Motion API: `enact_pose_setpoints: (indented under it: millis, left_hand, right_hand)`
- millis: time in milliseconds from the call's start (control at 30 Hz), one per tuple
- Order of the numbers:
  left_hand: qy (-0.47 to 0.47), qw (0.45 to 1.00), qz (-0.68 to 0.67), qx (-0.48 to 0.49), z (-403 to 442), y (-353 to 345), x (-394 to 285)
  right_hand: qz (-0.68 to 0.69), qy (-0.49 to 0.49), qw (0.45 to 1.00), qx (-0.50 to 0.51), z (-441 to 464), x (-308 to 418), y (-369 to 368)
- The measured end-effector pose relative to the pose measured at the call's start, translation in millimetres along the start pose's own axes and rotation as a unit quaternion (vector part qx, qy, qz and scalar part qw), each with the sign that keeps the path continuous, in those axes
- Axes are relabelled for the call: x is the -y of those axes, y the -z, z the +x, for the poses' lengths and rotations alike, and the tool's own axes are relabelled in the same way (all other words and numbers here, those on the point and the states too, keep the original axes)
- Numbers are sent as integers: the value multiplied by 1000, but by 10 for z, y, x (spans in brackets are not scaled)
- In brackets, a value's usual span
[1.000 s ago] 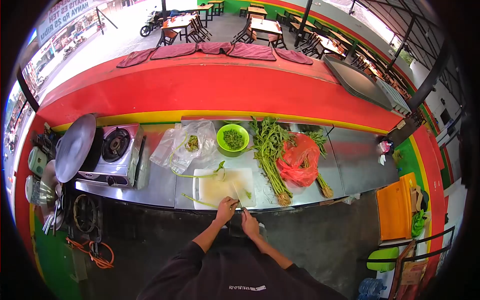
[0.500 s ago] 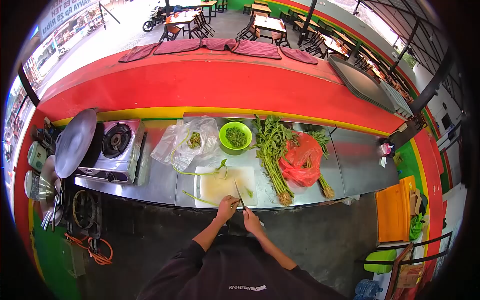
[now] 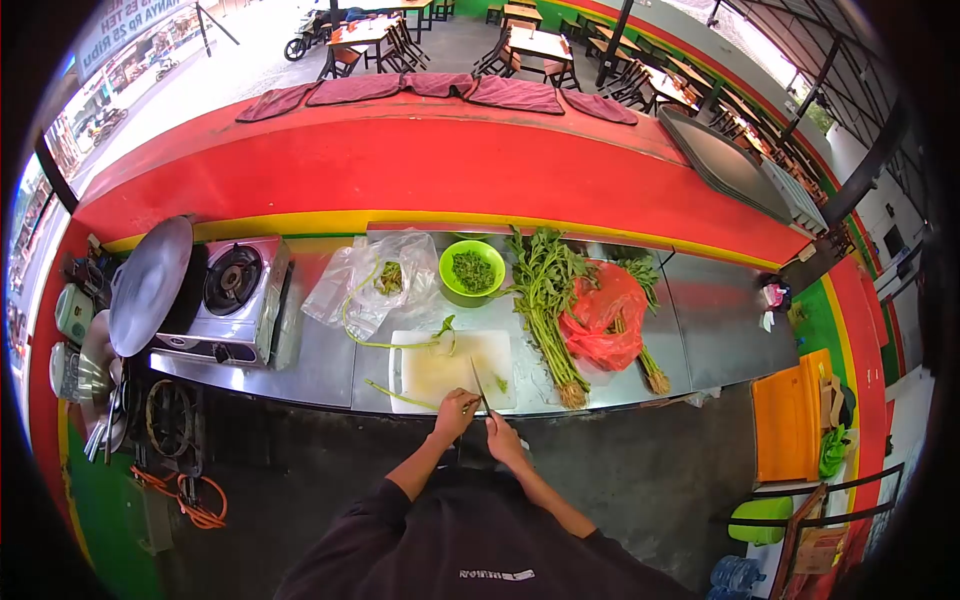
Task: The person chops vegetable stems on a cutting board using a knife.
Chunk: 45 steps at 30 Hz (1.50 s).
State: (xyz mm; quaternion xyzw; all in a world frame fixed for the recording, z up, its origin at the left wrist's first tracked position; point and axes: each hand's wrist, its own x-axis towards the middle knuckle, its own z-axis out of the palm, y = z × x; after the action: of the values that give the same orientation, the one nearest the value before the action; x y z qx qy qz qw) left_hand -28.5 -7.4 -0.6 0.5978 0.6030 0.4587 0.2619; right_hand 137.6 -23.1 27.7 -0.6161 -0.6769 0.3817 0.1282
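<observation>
My right hand [image 3: 503, 440] is closed round the handle of a knife [image 3: 480, 384], its narrow blade pointing away from me over the white cutting board [image 3: 425, 365]. Close beside it, at the board's near edge, my left hand [image 3: 455, 413] has its fingers pinched together. A thin green stem [image 3: 400, 396] runs across the board's near left corner into that hand; its held end is hidden by the fingers. Another long stem with a leaf [image 3: 447, 326] curves over the board's far edge. A small cut green piece [image 3: 501, 383] lies right of the blade.
Behind the board stand a green bowl [image 3: 455, 292] of chopped greens and a clear plastic bag [image 3: 330, 295]. Bundled leafy greens [image 3: 545, 335] and a red bag [image 3: 603, 325] lie on the right. A gas stove [image 3: 265, 300] and a large wok [image 3: 152, 285] are on the left.
Both hands and the knife stay almost in place, with only a very slight shift of the blade. The board, bowl and greens look the same.
</observation>
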Motion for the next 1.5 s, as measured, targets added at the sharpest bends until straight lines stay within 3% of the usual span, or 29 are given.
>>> enact_pose_setpoints:
  millis: [300, 500, 700, 1067, 1267, 1500]
  left_hand:
    - [1, 1000, -3, 24, 25, 32, -6]
    - [-30, 999, 16, 34, 3, 63, 1]
    - [7, 999, 19, 33, -8, 41, 8]
    - [25, 999, 10, 28, -10, 30, -14]
    - [27, 999, 0, 27, -5, 27, 0]
    - [7, 999, 6, 36, 22, 50, 23]
  right_hand:
    - [-28, -35, 999, -3, -107, 93, -28]
    - [-7, -2, 1000, -26, 5, 41, -55]
    - [23, 23, 999, -15, 86, -107, -84]
    - [-6, -40, 999, 0, -18, 111, -28]
    - [18, 13, 1000, -13, 90, -51, -85]
    - [4, -3, 1000, 1, 100, -23, -73]
